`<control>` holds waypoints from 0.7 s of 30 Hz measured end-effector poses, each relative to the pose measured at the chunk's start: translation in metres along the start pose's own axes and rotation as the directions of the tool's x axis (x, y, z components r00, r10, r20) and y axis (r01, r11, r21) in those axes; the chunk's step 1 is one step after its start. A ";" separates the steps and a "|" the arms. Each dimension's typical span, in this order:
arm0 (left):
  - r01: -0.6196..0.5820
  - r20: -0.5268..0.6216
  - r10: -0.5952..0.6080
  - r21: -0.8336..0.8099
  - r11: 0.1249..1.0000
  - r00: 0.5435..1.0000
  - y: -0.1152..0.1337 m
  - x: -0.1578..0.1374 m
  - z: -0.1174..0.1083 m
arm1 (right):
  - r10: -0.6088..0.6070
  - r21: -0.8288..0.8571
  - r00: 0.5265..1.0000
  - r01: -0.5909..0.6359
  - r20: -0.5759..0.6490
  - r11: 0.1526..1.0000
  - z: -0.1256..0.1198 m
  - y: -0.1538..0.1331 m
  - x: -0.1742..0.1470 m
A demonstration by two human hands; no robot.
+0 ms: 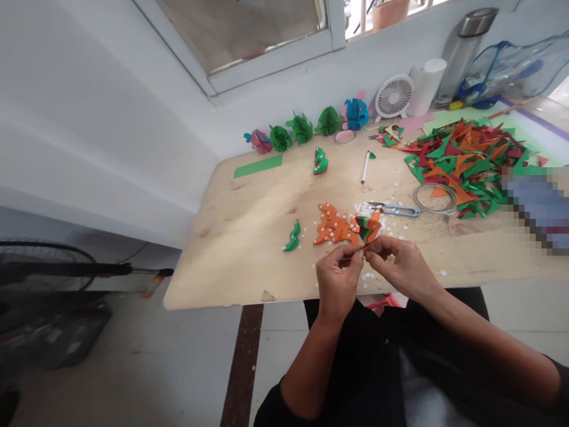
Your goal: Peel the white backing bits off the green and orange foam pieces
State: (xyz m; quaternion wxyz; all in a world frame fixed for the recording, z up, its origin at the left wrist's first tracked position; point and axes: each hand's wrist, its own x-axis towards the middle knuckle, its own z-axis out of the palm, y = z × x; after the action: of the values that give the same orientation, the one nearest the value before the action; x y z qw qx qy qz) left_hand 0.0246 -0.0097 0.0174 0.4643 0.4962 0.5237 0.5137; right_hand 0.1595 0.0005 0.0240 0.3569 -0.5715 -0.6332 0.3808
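Both my hands meet near the table's front edge, fingertips pinched together. Between them rises a layered paper piece (368, 228) in green, red and orange. My left hand (338, 276) pinches its lower end from the left, and my right hand (402, 265) grips the same end from the right. The exact hold of the fingertips is too small to make out. Just beyond lie orange paper cutouts (334, 224) dotted with small white squares. A green paper cutout (292, 236) with similar squares rests to the left. Blue-handled thread snips (395, 210) lie behind my right hand.
A large heap of paper scraps (471, 157) covers the right side, with a wire coil (434, 197) before it. Finished paper ornaments (302, 128), a small white fan (393, 98) and a steel-capped bottle (464, 56) line the wall. A pen (365, 167) and green strip (258, 166) lie mid-table.
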 end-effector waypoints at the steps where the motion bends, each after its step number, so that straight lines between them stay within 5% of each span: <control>1: -0.022 -0.005 0.023 0.022 1.000 1.000 0.001 -0.001 0.000 | 0.005 -0.011 1.000 -0.005 -0.005 1.000 0.001 0.001 0.000; 6: -0.092 -0.041 0.100 0.161 0.983 0.994 0.002 -0.005 0.002 | 0.011 -0.051 0.999 -0.013 -0.033 0.999 0.005 0.005 0.002; 12: 0.005 -0.033 -0.005 0.026 1.000 0.999 -0.001 -0.003 0.001 | -0.006 0.001 1.000 0.006 0.017 1.000 0.005 0.005 0.001; 21: -0.026 -0.059 0.030 0.061 0.998 0.998 -0.001 -0.004 0.004 | 0.003 -0.048 1.000 -0.004 -0.024 0.999 0.006 0.004 0.001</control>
State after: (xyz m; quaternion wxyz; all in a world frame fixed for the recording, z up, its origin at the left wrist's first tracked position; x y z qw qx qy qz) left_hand 0.0286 -0.0138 0.0161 0.4260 0.5017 0.5456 0.5188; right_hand 0.1560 0.0016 0.0175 0.3501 -0.5856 -0.6369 0.3589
